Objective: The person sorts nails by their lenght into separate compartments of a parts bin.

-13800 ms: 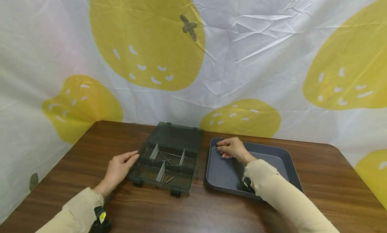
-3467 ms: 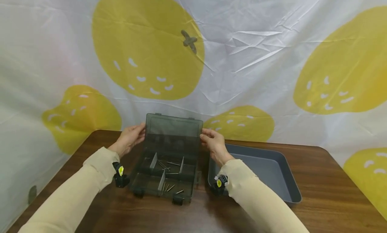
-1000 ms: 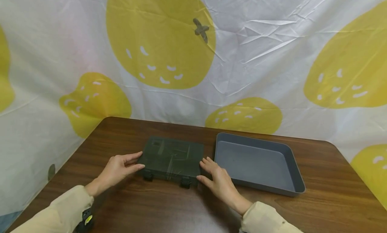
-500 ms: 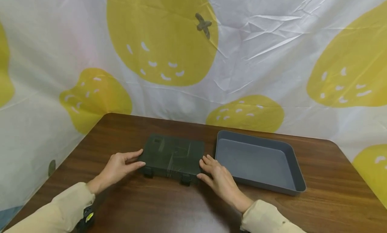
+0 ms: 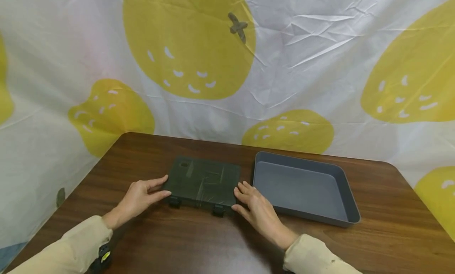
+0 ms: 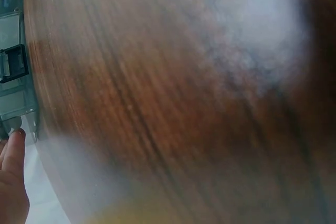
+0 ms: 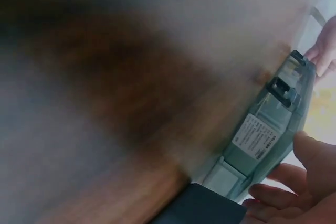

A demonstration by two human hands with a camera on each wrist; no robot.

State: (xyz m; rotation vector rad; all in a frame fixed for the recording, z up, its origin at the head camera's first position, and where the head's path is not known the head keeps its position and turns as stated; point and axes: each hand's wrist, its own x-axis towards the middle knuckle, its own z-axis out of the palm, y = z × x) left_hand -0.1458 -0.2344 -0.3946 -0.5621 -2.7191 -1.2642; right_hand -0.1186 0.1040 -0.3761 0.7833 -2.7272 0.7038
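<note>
A dark green, see-through plastic compartment box [image 5: 204,181] lies on the table with its lid down. Grey dividers show faintly through the lid. Two black latches [image 5: 218,210] sit along its front side. My left hand [image 5: 136,201] is at the box's left end, index finger and thumb extended to the edge near the front corner. At the opposite end my right hand [image 5: 261,214] rests its fingers along the side, thumb at the front corner. In the right wrist view, a white printed label [image 7: 256,136] shows on the box's front.
To the right of the box stands a shallow grey tray [image 5: 298,187] with nothing visible inside. Both are on a brown wooden table [image 5: 199,242]. A white cloth [image 5: 298,64] printed with yellow fruit hangs behind the table.
Earlier my right hand pinched a thin metal piece over the tray; later both hands held the raised lid. Now the lid is down. Over the last second the hands have stayed put.
</note>
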